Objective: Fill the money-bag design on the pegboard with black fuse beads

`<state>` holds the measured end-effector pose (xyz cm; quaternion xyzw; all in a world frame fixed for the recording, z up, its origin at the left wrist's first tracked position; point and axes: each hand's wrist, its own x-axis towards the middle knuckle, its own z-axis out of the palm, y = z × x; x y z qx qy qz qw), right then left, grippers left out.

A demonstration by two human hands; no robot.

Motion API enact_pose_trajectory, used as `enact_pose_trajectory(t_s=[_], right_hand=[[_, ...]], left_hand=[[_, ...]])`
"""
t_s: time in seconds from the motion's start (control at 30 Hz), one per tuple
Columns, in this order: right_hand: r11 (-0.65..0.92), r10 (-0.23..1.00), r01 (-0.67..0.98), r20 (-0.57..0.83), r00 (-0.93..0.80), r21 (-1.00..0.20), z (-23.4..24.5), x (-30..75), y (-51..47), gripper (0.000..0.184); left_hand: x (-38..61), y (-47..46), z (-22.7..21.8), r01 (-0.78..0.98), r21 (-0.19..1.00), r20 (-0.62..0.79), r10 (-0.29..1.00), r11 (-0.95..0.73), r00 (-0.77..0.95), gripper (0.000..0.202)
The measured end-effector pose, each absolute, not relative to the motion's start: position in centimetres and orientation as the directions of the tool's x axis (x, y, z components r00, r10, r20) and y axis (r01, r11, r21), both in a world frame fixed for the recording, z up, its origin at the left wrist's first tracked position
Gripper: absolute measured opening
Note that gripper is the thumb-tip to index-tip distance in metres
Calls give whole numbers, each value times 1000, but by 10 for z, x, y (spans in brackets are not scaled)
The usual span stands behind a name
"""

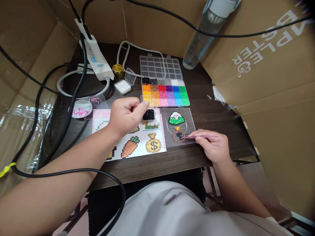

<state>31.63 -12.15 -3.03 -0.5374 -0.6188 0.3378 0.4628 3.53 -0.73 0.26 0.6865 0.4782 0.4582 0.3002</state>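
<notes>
My left hand (126,114) is closed, its thumb against a small clear box (148,115) of black beads with its lid up. Pink tweezers (200,136) are pinched in my right hand (214,144). Their tips reach into a ring of orange beads (174,135) on a clear pegboard (190,123), where a few black beads (179,135) lie. Above the ring sits a finished-looking green and white bead figure (176,118). Under my left forearm lies a pattern sheet (142,153) showing a carrot and a money bag.
A sorted bead case (165,92) stands open behind the pegboard. A white dish (82,109) of pink beads, a white box (122,87), a gold cup (118,70) and a power strip (98,62) are leftward. A water bottle (201,39) stands at back; cables (81,82) hang across.
</notes>
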Motion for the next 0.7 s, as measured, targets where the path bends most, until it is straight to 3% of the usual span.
enact_pose_trajectory(t_s=[0.7], right_hand=[[188,975,337,216,47,-923,-32,318,-122,8]], left_hand=[[36,-7,3,391,847,340,932,-361,124,49]])
